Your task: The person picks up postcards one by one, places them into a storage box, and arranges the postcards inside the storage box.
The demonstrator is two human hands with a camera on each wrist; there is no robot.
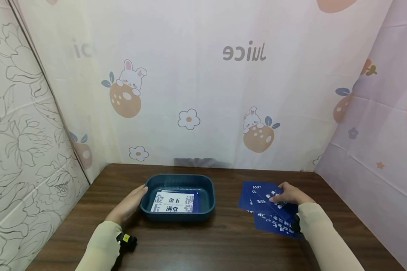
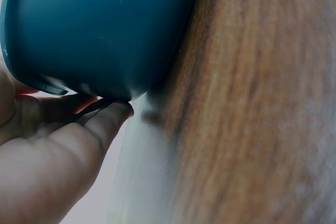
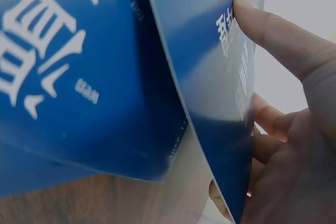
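A dark teal plastic basin stands left of the middle of the table, with a white card printed with Chinese characters lying on blue cards inside. My left hand holds the basin's left side at the rim; its fingers meet the outer wall below the lip. To the right, my right hand pinches a blue card with white lettering, thumb on its face and fingers behind it. That card is tilted up from other blue cards spread on the table.
The brown wooden table ends at a patterned curtain behind, with further cloth hangings at left and right. More blue cards lie under and in front of my right hand.
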